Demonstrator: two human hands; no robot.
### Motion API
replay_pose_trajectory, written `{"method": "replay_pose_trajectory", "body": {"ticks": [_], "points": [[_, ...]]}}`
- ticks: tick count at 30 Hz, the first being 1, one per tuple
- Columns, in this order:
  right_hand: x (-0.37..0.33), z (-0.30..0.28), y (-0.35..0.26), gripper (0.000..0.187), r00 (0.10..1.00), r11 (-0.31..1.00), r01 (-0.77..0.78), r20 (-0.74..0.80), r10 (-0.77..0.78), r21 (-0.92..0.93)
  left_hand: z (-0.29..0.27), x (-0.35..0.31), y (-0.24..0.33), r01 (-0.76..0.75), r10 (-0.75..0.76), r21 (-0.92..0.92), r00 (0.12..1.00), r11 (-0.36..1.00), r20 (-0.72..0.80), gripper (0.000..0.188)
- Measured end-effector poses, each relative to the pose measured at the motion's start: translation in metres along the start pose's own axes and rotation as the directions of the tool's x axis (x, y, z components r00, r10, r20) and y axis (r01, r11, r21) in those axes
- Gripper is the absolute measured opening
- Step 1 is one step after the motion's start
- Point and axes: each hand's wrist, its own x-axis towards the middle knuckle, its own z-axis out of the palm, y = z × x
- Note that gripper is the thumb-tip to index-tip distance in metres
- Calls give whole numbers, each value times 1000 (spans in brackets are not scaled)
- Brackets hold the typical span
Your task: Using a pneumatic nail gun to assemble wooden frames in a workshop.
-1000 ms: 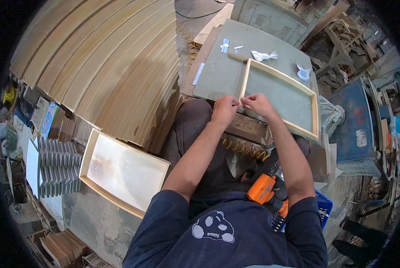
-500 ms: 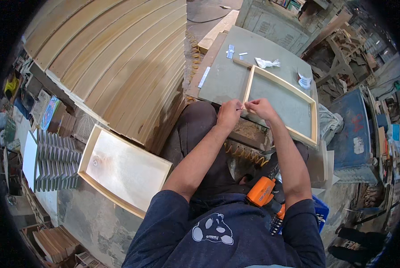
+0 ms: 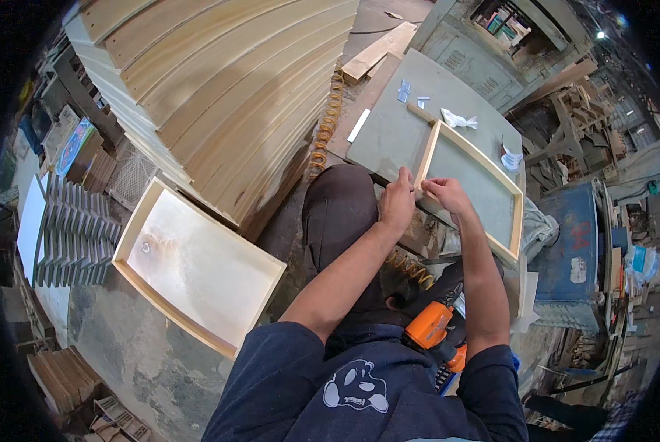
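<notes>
A rectangular frame of pale wood strips (image 3: 479, 157) lies on a grey-topped work table (image 3: 389, 140) before me. At its near left corner my right hand (image 3: 450, 197) is closed, thumb and fingers pinching the wood. My left hand (image 3: 398, 199) is just left of that corner, its fingers drawn together with the fingertips pointing up. Whatever it pinches, if anything, is too small to make out. An orange nail gun (image 3: 429, 324) rests by my lap, partly hidden by my right arm. A small wood strip (image 3: 420, 112) touches the frame's far left corner.
To my left sits a shallow wooden tray (image 3: 197, 265) with a pale bottom. A tall stack of wooden panels (image 3: 227, 96) rises behind it. A coiled yellow hose (image 3: 328, 121) hangs beside the table. Crumpled white plastic (image 3: 459, 119) lies at its far side; a blue cabinet (image 3: 569, 243) stands right.
My hands have moved slightly apart at the frame's corner; earlier their fingertips met. The left fingertips now point upward. The whole view has shifted a little.
</notes>
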Motion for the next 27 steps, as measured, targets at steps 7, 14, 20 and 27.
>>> {"method": "replay_pose_trajectory", "body": {"ticks": [7,14,20,27], "points": [[-2,1,-5,30,1000,999,-7,5,7,-39,1,0,-2,-29,29,16,999,999,-13,33],[-1,4,-2,31,997,994,76,-24,-78,-84,2,2,-5,-72,72,1,997,997,-29,24],[1,4,-2,31,998,994,60,-32,-63,-87,1,2,-8,-96,96,33,995,995,-7,18],[-4,6,-2,30,986,991,128,-101,-130,-26,-5,7,-1,-129,124,137,991,982,48,24]]}}
